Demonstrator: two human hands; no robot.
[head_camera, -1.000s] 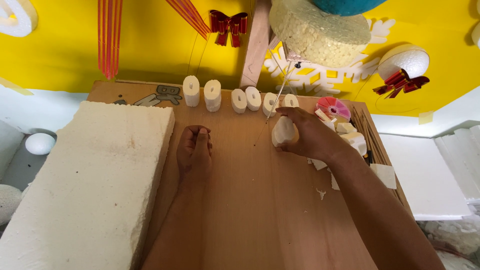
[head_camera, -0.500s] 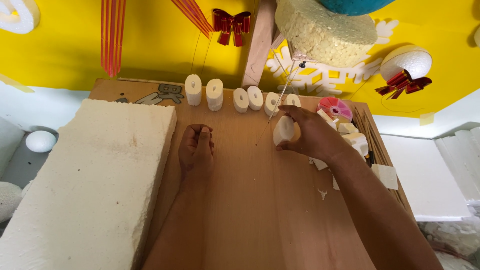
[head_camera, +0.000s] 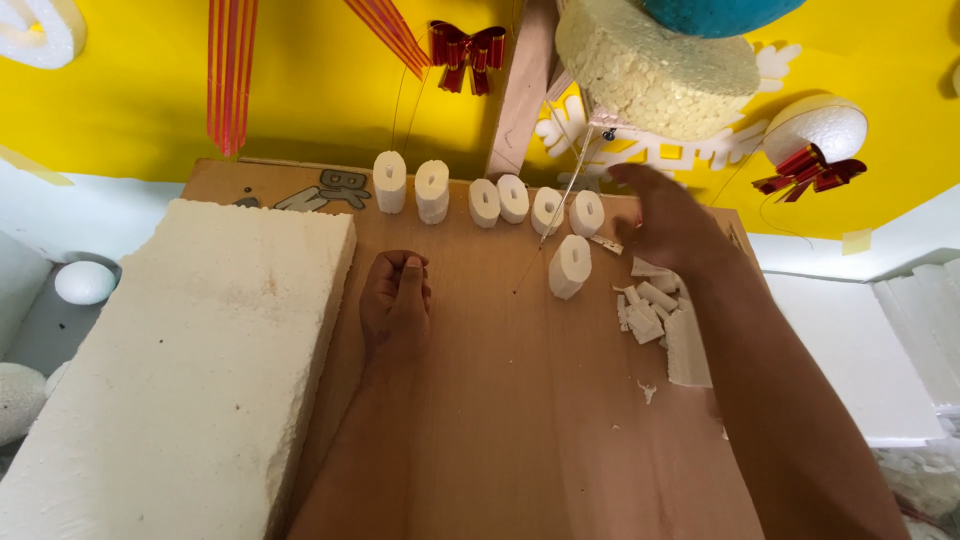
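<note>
My left hand (head_camera: 395, 302) rests on the wooden board (head_camera: 500, 420) with its fingers curled under and nothing visible in it. My right hand (head_camera: 668, 215) hovers open above the board's far right side, slightly blurred. A small white foam cylinder with a slot (head_camera: 570, 265) stands alone just left of that hand, apart from it. Behind it, a row of several similar slotted foam pieces (head_camera: 485, 200) lines the far edge. A thin wire (head_camera: 548, 232) slants down to the board between them.
A thick white foam slab (head_camera: 170, 370) lies along the board's left side. Foam offcuts (head_camera: 655, 312) are heaped under my right forearm. A yellow wall with red bows (head_camera: 468, 45), a wooden post (head_camera: 522, 90) and a foam disc (head_camera: 655, 65) rises behind.
My right hand let go of the slotted foam cylinder, which now stands on the board, and lifted away to the right and back. My left hand stayed put.
</note>
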